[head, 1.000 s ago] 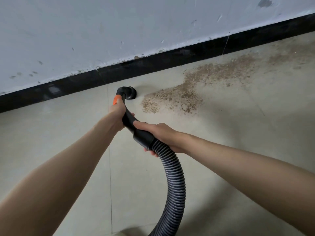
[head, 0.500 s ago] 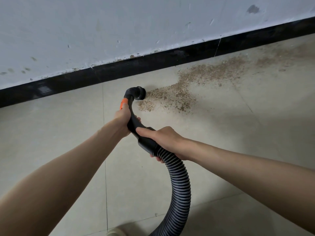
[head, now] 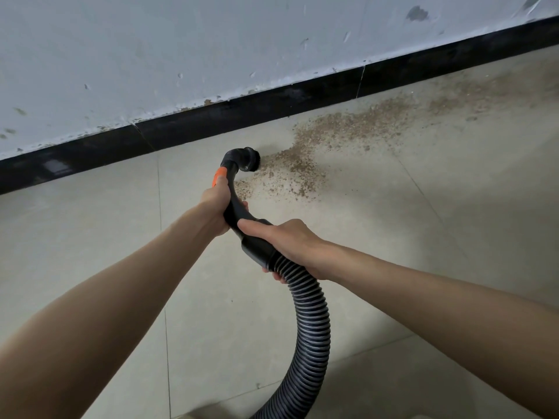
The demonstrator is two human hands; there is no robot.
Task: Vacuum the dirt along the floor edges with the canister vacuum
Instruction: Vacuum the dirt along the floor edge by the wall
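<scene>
Two hands grip the vacuum's black wand as you look down at a pale tiled floor (head: 90,237). Your left hand (head: 216,204) wraps the curved handle just below an orange collar (head: 219,176); your right hand (head: 284,243) curls around the cuff where the ribbed hose (head: 311,322) joins. The round nozzle (head: 249,158) sits at the near-left end of a brown dirt patch (head: 332,131), close to the black skirting board (head: 242,113) under the white wall (head: 151,55). By my reading, the job is only partly done: the floor to the left looks clean, while most of the patch trails off right along the edge. The canister itself is out of view, the hose runs off the bottom edge, and whether the nozzle touches the floor is hard to judge
</scene>
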